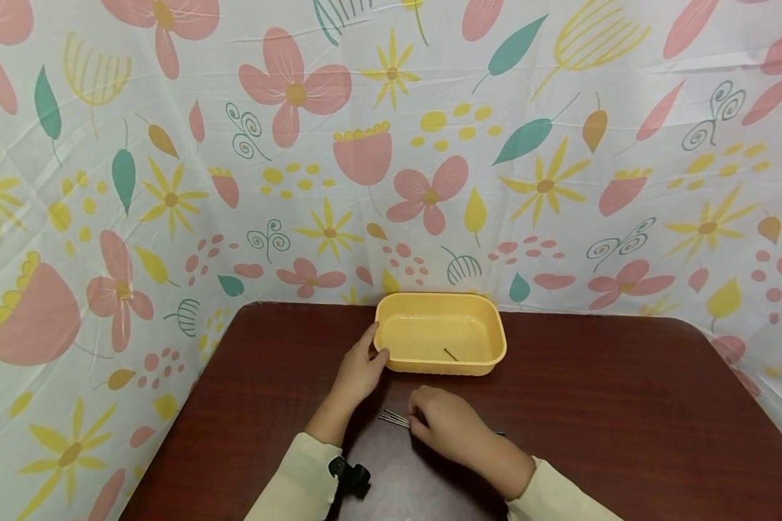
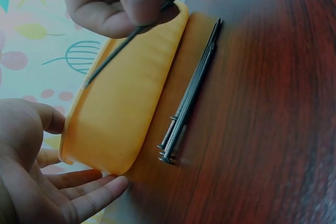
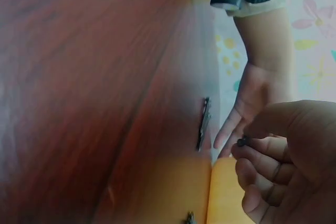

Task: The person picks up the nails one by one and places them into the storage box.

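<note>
The head view looks forward and down over the counter (image 1: 625, 405) from farther back; both wrist views peer close, sharing the yellow tub (image 2: 123, 108).

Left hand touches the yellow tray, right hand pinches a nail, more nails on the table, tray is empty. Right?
The yellow tray isn't empty: the head view shows one nail lying in it. The rest stands: left hand touches the tray, right hand pinches another nail, more nails lie on the table.
</note>
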Demonstrator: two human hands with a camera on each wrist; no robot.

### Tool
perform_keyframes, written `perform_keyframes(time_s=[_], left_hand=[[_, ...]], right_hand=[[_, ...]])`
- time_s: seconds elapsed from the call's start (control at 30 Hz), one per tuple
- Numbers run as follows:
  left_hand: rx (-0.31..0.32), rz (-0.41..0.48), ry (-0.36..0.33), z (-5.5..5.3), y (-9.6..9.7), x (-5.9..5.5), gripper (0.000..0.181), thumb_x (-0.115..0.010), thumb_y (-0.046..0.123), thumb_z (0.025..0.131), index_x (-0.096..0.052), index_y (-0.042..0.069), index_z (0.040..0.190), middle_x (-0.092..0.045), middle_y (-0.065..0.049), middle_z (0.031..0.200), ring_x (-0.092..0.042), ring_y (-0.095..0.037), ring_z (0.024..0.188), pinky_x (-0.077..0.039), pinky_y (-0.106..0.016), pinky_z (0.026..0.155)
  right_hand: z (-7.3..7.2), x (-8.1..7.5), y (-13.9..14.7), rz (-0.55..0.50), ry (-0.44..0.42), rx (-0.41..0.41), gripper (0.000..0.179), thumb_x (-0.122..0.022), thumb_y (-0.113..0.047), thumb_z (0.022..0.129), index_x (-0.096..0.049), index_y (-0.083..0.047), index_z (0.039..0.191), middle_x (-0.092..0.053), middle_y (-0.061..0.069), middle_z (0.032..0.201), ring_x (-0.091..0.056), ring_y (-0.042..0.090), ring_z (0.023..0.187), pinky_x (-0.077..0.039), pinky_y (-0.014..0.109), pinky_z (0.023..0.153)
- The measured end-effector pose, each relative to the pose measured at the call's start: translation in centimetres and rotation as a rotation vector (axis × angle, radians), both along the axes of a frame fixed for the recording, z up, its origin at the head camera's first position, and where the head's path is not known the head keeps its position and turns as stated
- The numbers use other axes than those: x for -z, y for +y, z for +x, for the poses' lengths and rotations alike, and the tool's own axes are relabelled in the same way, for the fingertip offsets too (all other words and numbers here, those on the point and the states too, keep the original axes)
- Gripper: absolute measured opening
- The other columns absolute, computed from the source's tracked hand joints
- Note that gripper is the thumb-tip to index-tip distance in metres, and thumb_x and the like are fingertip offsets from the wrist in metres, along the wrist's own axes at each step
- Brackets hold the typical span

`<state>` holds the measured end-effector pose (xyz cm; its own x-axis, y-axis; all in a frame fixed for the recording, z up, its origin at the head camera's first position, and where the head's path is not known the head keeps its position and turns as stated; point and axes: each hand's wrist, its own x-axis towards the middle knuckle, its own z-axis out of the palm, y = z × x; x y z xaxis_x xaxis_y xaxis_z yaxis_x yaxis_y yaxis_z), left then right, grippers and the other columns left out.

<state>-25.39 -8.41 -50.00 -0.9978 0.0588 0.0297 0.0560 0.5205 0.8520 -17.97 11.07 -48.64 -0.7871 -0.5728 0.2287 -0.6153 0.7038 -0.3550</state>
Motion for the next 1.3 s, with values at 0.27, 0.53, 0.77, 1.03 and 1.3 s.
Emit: perform_keyframes(time_s=[0.27,0.53,0.77,1.03,1.3], left_hand=[[-0.003,0.002,0.007,0.0,0.0,0.0,0.063,-0.055,0.031,0.1,-0.036,0.019,0.158,-0.059,-0.016,0.139,-0.062,-0.02,0.095,-0.049,-0.031,0.074],[0.004,0.017,-0.005,0.1,0.0,-0.2,0.063,-0.055,0.032,0.1,-0.035,0.02,0.159,-0.055,-0.015,0.144,-0.061,-0.02,0.094,-0.048,-0.03,0.071],[0.004,0.012,0.005,0.1,0.1,-0.2,0.062,-0.055,0.03,0.1,-0.035,0.019,0.159,-0.056,-0.015,0.144,-0.064,-0.022,0.102,-0.05,-0.032,0.076],[-0.005,-0.002,0.007,0.1,0.1,-0.2,0.062,-0.055,0.031,0.1,-0.037,0.021,0.158,-0.057,-0.013,0.143,-0.065,-0.021,0.104,-0.051,-0.032,0.078],[0.001,0.002,0.004,0.1,0.1,-0.3,0.062,-0.055,0.031,0.1,-0.036,0.02,0.158,-0.062,-0.013,0.127,-0.062,-0.019,0.092,-0.049,-0.029,0.071]], right_hand=[[-1.2,0.1,0.9,-0.029,0.064,0.059,0.011,-0.072,-0.012,0.087,-0.063,-0.017,0.085,-0.057,-0.009,0.081,-0.051,0.004,0.072,-0.047,0.024,0.065],[-2.1,-0.2,1.8,-0.062,0.134,0.122,0.012,-0.074,-0.013,0.087,-0.064,-0.017,0.086,-0.06,-0.007,0.082,-0.054,0.005,0.071,-0.047,0.024,0.063],[-3.1,-0.7,2.6,-0.081,0.143,0.168,0.012,-0.075,-0.013,0.087,-0.064,-0.018,0.087,-0.057,-0.008,0.08,-0.052,0.005,0.071,-0.047,0.023,0.064],[-4.3,-1.0,3.5,-0.116,0.167,0.206,0.012,-0.073,-0.013,0.089,-0.063,-0.019,0.086,-0.057,-0.007,0.08,-0.052,0.005,0.071,-0.046,0.023,0.063],[-5.4,-1.9,4.3,-0.17,0.127,0.27,0.009,-0.072,-0.012,0.09,-0.064,-0.015,0.088,-0.057,-0.004,0.081,-0.05,0.006,0.068,-0.044,0.023,0.061]])
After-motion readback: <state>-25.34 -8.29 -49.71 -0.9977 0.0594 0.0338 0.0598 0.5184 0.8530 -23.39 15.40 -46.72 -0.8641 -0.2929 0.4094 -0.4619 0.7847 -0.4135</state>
